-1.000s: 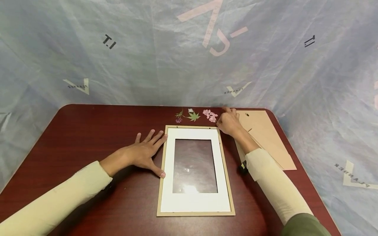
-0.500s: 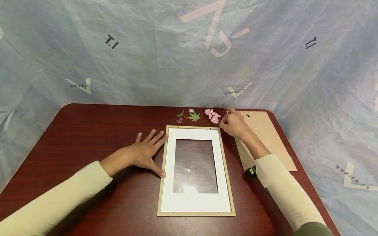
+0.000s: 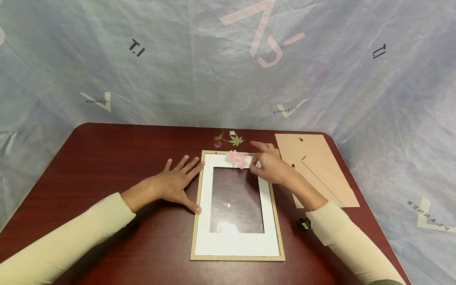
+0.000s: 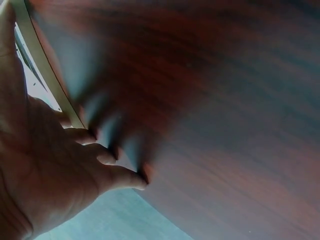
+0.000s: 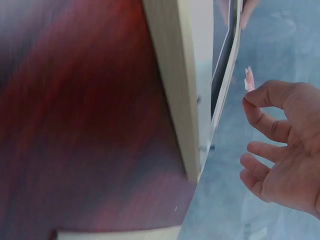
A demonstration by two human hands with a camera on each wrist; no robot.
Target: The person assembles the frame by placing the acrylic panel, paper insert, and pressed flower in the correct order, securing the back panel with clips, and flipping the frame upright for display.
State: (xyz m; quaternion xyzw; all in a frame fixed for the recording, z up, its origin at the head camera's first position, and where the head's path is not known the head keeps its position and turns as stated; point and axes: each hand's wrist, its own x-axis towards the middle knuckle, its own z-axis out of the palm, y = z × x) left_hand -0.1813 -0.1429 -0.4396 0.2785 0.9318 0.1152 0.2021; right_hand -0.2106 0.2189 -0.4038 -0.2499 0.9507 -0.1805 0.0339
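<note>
Between thumb and forefinger, my right hand [image 3: 272, 164] pinches a pink pressed flower cluster [image 3: 236, 158] above the top edge of the picture frame. In the right wrist view the cluster [image 5: 249, 80] appears edge-on at the fingertips, with the other fingers loosely bent. The light wooden frame [image 3: 237, 258] lies on the table, a white mat [image 3: 235, 244] inside it around a clear window [image 3: 236, 200]. My left hand [image 3: 167, 188] is spread flat at the frame's left side, thumb and forefinger touching its edge. The left wrist view shows its fingertips [image 4: 135, 179] against the tabletop.
Behind the frame lie a green leaf [image 3: 236, 140], a small white flower [image 3: 232, 133] and a purple flower sprig [image 3: 218, 145]. A tan backing board [image 3: 317, 170] with a stand flap lies at the right. A grey printed sheet [image 3: 228, 71] hangs beyond the table [image 3: 114, 166].
My right hand has picked up the pink flower cluster from the table and carried it left and nearer, over the frame's top. The left hand stays put.
</note>
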